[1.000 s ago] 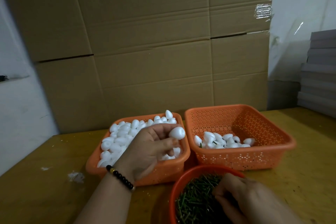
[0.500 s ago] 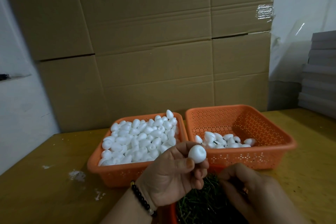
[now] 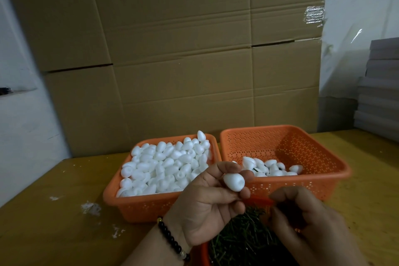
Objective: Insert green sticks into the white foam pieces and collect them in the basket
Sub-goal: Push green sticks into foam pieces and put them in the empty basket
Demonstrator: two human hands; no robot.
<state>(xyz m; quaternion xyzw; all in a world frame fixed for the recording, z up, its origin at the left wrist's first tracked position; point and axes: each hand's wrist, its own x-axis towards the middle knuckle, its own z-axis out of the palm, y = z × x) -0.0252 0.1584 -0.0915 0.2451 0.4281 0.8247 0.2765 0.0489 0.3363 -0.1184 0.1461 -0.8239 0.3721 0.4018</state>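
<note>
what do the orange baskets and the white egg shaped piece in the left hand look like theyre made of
The two orange perforated baskets look like moulded plastic: smooth rims, slight sheen, regular punched holes. The white egg-shaped piece pinched in the left hand looks like matte foam, probably polystyrene, with a dimple in its blunt end.

The orange bowl (image 3: 258, 199) of green sticks (image 3: 241, 242) is cut off by the bottom edge; both hands cover most of its rim. The right hand (image 3: 311, 224) has its fingertips curled inward, and whether they pinch a stick cannot be determined. The left hand (image 3: 207, 205) hides the near right corner of the left basket (image 3: 138, 207). The stacked grey boards (image 3: 380, 84) are cut off by the right edge.
</note>
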